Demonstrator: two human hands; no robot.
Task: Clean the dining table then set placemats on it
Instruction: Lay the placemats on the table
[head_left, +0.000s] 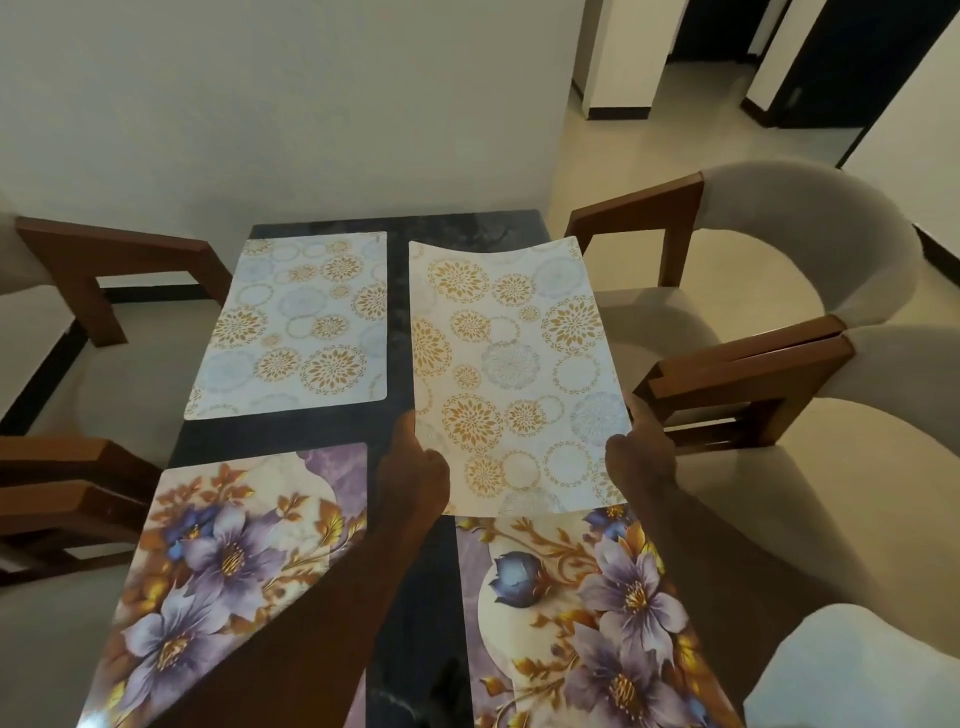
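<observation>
The gold-medallion placemat (511, 364) is pinched at its near corners, thumbs on top and the other fingers hidden beneath, by the left hand (415, 470) at the sheet's 7 o'clock and the right hand (641, 454) at its 5 o'clock. It is judged light, thin and floppy, since its far edge is bowed. It is held over the dark dining table (397, 322) at 1 o'clock, with both forearms stretched forward past a floral placemat (582, 597).
</observation>
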